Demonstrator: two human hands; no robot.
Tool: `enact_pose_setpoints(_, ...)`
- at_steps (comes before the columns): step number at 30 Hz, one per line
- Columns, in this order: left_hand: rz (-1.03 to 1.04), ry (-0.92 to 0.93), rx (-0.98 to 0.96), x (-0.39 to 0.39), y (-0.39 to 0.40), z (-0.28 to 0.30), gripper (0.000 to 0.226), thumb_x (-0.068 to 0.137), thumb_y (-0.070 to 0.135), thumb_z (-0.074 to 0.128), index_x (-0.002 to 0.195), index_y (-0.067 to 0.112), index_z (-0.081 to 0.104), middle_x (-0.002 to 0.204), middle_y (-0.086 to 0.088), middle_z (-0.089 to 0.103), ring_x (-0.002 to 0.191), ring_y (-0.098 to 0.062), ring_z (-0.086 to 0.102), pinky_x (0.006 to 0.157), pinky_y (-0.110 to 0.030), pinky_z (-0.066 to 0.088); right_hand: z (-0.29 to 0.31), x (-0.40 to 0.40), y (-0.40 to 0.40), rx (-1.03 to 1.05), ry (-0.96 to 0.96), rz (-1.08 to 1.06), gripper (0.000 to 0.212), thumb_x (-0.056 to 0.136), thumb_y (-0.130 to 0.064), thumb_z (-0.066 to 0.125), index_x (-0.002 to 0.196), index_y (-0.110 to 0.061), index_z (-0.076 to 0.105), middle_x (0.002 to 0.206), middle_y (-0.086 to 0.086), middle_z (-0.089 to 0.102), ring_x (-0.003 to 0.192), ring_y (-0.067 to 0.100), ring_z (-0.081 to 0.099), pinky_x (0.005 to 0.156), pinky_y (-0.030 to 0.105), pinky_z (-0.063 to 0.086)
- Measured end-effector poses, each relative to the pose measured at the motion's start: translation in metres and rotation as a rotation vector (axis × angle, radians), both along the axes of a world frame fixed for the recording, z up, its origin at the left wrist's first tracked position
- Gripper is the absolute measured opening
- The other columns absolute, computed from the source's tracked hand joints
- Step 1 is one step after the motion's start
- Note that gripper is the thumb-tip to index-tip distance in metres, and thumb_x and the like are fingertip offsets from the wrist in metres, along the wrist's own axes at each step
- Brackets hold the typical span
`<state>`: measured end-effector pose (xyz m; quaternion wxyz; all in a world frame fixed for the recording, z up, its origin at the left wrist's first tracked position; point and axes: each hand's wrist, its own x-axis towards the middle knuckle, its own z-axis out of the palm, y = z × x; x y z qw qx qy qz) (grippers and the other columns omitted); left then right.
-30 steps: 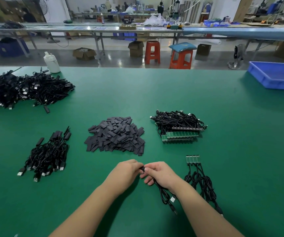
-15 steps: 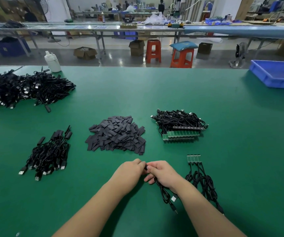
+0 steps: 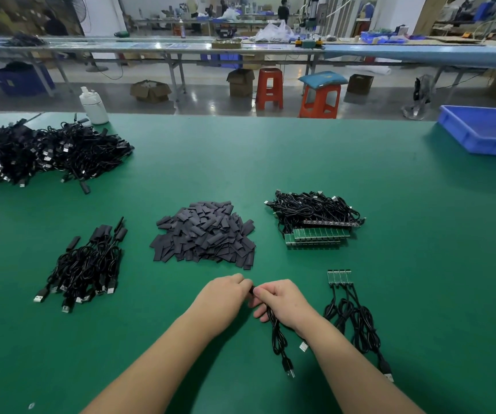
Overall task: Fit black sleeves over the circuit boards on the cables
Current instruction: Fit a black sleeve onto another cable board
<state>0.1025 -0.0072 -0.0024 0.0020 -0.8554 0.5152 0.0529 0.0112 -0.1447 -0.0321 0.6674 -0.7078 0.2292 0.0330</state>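
— So, where is the cable (image 3: 275,330)?
— Near the table's (image 3: 390,186) front edge; the right hand (image 3: 282,303) curls around it and the left hand (image 3: 226,297) pinches its black sleeve (image 3: 251,289) end.
— And the rest?
— 4 cables with bare boards (image 3: 340,277) lie just right; the loose sleeve pile (image 3: 205,234) sits beyond the hands.

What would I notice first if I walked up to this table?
Probably the two hands meeting near the front edge, left hand and right hand pinching one black cable. Just beyond them sits a heap of black sleeves, and far left a big tangle of cables.
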Motion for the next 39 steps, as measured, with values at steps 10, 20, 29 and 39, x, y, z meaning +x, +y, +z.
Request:
enact_pose_setpoints(10, -0.035, 0.074, -0.161, 0.004, 0.003, -0.014, 0.05, 0.092, 0.006, 0.047, 0.141, 0.017, 0.042, 0.138, -0.002, 0.043, 0.113, -0.024, 0.053, 0.088, -0.034, 0.048, 0.003, -0.003, 0.0, -0.015, -0.012, -0.013, 0.027, 0.101, -0.016, 0.055, 0.079, -0.009, 0.07, 0.072, 0.005, 0.07, 0.063, 0.014, 0.066, 0.058, 0.025, 0.053)
enact_pose_setpoints(20, 0.534, 1.006, -0.61, -0.042, -0.01, -0.014, 0.015, 0.087, 0.028, 0.073, 0.099, 0.02, 0.069, 0.085, 0.004, 0.074, 0.064, -0.01, 0.064, 0.07, -0.033, 0.056, 0.01, 0.011, -0.003, 0.813, -0.351, -0.682, 0.022, 0.097, -0.016, 0.06, 0.103, 0.004, 0.066, 0.083, 0.013, 0.072, 0.077, 0.022, 0.071, 0.07, 0.03, 0.06)
enact_pose_setpoints(29, 0.673, 0.695, -0.714, 0.0, 0.018, 0.009, 0.009, 0.088, 0.02, 0.071, 0.095, 0.024, 0.075, 0.084, 0.004, 0.074, 0.06, -0.023, 0.067, 0.057, -0.034, 0.059, 0.031, 0.0, -0.03, -0.357, -0.033, -0.42, 0.025, 0.098, -0.033, 0.059, 0.114, -0.019, 0.072, 0.104, -0.009, 0.072, 0.1, 0.013, 0.066, 0.086, 0.028, 0.052)
enact_pose_setpoints(39, 0.993, -0.025, -0.434, 0.13, 0.151, 0.031, 0.02, 0.089, 0.024, 0.061, 0.103, 0.019, 0.075, 0.089, -0.008, 0.073, 0.076, -0.029, 0.064, 0.065, -0.032, 0.052, 0.016, -0.066, -0.114, -1.047, 0.612, -0.304, 0.067, 0.093, -0.062, 0.05, 0.143, -0.017, 0.046, 0.135, 0.011, 0.053, 0.121, 0.03, 0.051, 0.096, 0.041, 0.048)
